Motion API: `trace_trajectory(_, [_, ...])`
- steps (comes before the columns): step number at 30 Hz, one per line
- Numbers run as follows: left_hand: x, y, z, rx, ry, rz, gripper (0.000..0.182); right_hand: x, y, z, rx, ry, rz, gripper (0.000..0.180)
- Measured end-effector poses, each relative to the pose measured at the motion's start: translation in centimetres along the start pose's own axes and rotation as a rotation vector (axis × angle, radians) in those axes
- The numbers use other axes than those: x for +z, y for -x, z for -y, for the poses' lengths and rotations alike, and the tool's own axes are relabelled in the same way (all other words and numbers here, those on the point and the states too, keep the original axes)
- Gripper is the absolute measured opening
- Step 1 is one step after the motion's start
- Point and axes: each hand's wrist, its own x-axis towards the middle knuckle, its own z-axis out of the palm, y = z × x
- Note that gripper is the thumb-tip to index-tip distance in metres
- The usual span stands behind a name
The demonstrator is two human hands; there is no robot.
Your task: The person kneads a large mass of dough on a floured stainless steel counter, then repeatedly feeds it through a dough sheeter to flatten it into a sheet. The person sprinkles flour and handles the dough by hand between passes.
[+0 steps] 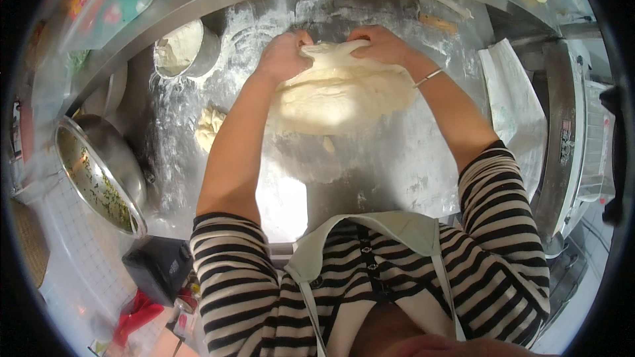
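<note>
A large, pale slab of dough (342, 94) lies spread on the floured metal worktop (178, 158). At its far edge, my left hand (285, 57) grips the dough with curled fingers. My right hand (384, 47), with a bracelet at the wrist, grips the same edge a little to the right. Between the two hands the far edge is lifted and folded. A small scrap of dough (328, 144) lies near the slab's close side. Beside my left forearm sits a lumpy piece of dough (210, 128). Some fingertips are hidden in the dough.
A metal container of flour (181, 49) stands at the back left. A steel bowl with green bits inside (134, 168) is tilted at the left. At the back right lie a wooden-looking piece (437, 23) and a thin pale stick (446, 4); white cloth or paper (516, 94) is further right.
</note>
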Motion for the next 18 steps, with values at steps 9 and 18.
trace_trajectory(9, [2.3,15.7,-6.0,0.479,-0.315,-0.216,0.026,1.6,14.7,5.1,-0.268,0.165,0.031,0.029])
trace_trajectory(18, [12.9,21.9,-4.2,0.200,-0.213,-0.274,0.014,10.8,21.4,1.5,-0.250,0.201,-0.181,0.010])
